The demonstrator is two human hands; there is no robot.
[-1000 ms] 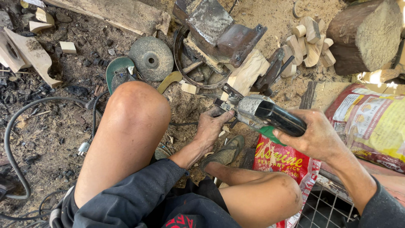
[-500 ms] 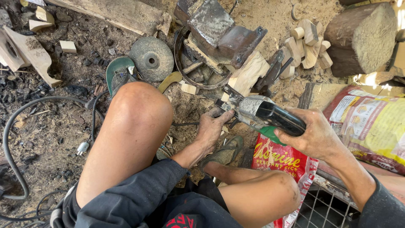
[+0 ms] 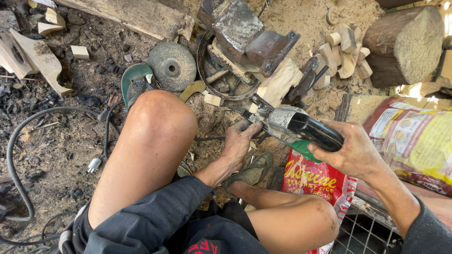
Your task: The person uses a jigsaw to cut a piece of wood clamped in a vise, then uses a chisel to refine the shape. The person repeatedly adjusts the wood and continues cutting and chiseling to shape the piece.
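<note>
Head view: your right hand [image 3: 351,153] is wrapped around the angle grinder [image 3: 296,127] body, held low over the dirt floor [image 3: 56,155]. Your left hand [image 3: 240,141] is pinched at its head, apparently fitting something; keep it steady.

Even, shaded daylight, sharp throughout; sun glare burns out the upper right edge, and wide-angle bending shows at the corners.

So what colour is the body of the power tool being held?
The power tool has a black body, green underneath, with a grey metal head; the head view shows it.
</note>
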